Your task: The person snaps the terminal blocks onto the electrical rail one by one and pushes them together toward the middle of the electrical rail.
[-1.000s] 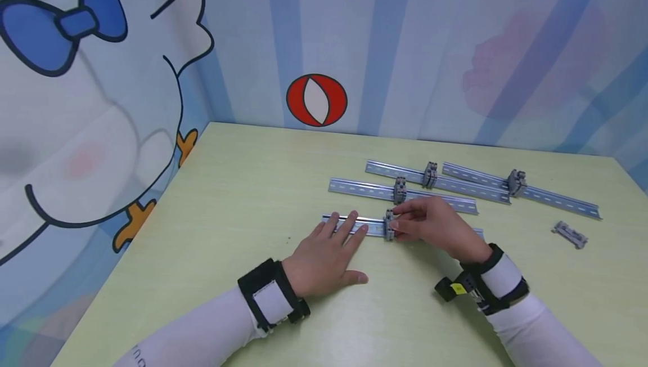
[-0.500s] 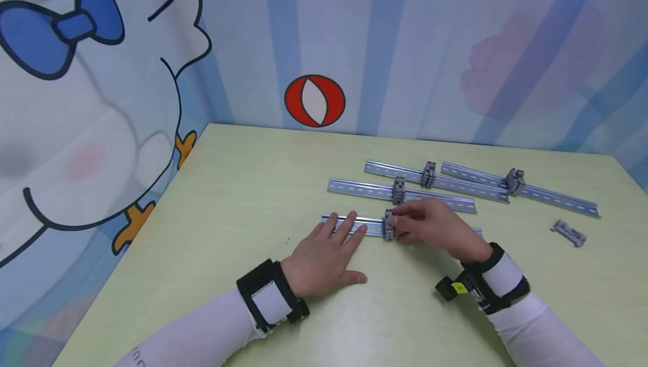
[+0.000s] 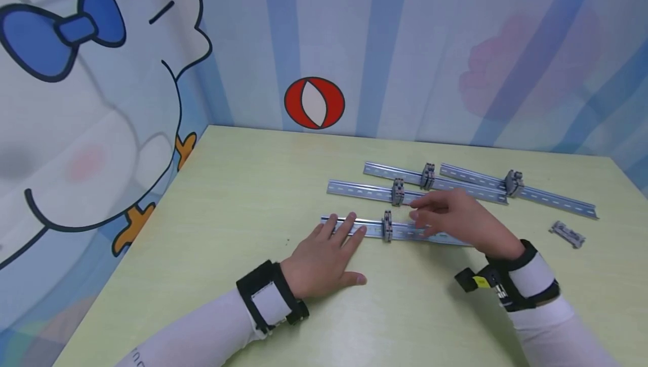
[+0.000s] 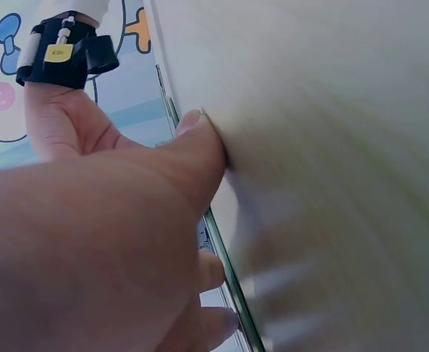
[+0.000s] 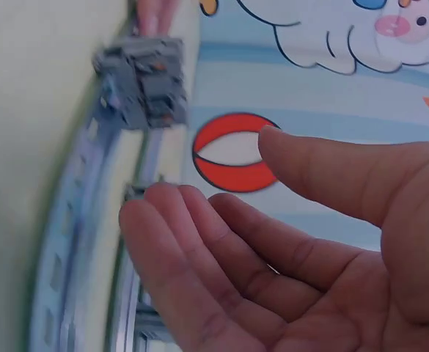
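I see my left hand [image 3: 324,254] lying flat on the pale green tabletop [image 3: 243,198] at lower centre of the head view, fingers straight and spread, fingertips resting on the left end of the nearest grey slotted metal mounting rail [image 3: 405,232]. It holds nothing.

My right hand [image 3: 455,218] hangs above the same rail, right of centre, fingers loosely extended and apart, thumb separate, nothing between them. The right wrist view confirms this: open palm [image 5: 287,271], fingers relaxed, clear of the parts.

The small grey plastic terminal block [image 3: 387,225] sits upright across the nearest rail, just left of the right hand's fingertips and not touched by them. In the right wrist view it shows in the upper left of the frame [image 5: 141,77], seated on the rail, blurred.

Beyond it, in the middle right of the head view, lie three more grey rails, each carrying one block: a second rail [image 3: 364,190], a third rail [image 3: 395,172], and a fourth rail [image 3: 552,201] towards the right edge. A loose grey block [image 3: 568,234] lies on the table at far right, well apart from both hands.

The left wrist view shows only the thumb [image 4: 192,161] pressed against the tabletop, the rail edge beneath.
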